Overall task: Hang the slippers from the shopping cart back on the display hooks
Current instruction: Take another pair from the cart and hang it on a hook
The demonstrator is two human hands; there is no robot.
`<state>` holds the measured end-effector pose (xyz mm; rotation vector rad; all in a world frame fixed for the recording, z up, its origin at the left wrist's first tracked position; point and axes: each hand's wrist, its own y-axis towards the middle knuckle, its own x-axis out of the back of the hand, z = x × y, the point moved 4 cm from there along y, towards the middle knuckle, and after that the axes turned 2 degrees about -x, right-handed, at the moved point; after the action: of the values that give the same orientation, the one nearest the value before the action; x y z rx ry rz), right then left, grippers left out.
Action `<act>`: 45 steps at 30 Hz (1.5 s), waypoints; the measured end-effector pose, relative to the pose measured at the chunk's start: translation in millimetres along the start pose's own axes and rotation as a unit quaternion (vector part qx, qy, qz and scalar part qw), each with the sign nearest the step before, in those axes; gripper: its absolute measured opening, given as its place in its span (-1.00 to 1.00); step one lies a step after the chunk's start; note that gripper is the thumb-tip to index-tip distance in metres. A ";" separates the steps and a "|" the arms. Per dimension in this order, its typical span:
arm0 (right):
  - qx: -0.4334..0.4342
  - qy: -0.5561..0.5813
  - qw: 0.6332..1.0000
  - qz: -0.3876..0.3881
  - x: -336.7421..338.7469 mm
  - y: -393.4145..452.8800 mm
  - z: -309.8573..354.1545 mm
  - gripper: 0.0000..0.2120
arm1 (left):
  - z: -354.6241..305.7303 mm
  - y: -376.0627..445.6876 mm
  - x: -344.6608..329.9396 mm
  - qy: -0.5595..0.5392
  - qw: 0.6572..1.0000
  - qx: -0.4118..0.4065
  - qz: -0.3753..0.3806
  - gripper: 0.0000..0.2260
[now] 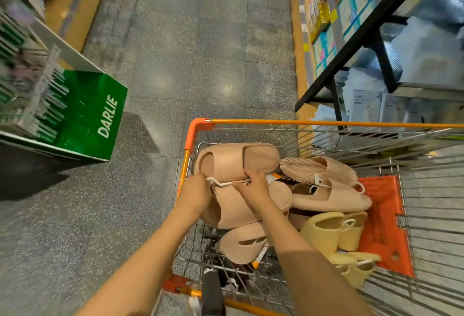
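A pair of pink slippers joined by a white plastic hanger is held over the left corner of the orange shopping cart. My left hand grips the hanger's left end and my right hand pinches its right end. More pink slippers and a yellow pair lie piled in the cart, some with white hangers. No display hooks for slippers are in view.
A green display stand marked DARLIE with hanging packs stands to the left of the aisle. Black-framed shelves with boxed goods line the right. Grey speckled floor stretches ahead. An orange child-seat flap lies in the cart.
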<state>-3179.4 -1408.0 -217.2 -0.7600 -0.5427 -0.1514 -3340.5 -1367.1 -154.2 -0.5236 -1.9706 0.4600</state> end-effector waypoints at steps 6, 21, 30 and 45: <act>0.012 0.188 0.982 0.032 25.7 -18.1 16.7 -0.79 | -34.1 -23.9 47.9 -0.058 0.996 -0.022 -0.067 -0.71; 0.125 0.539 0.827 -0.102 193.5 -184.5 46.3 -0.88 | -238.3 -148.5 162.3 -0.219 0.929 -0.289 -0.075 -0.78; 0.176 0.596 0.721 -0.307 287.3 -349.3 -16.7 -0.76 | -396.9 -313.2 139.7 -0.293 0.757 -0.569 0.133 -0.86; 0.170 0.489 0.378 -0.768 222.3 -731.4 -119.8 -0.69 | -420.9 -702.0 29.8 -0.172 0.349 -0.750 0.534 -0.86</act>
<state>-3175.3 -2004.7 275.4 0.6094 0.1048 -2.0712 -3087.3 -1896.9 416.7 -3.1664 -1.4749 -0.8896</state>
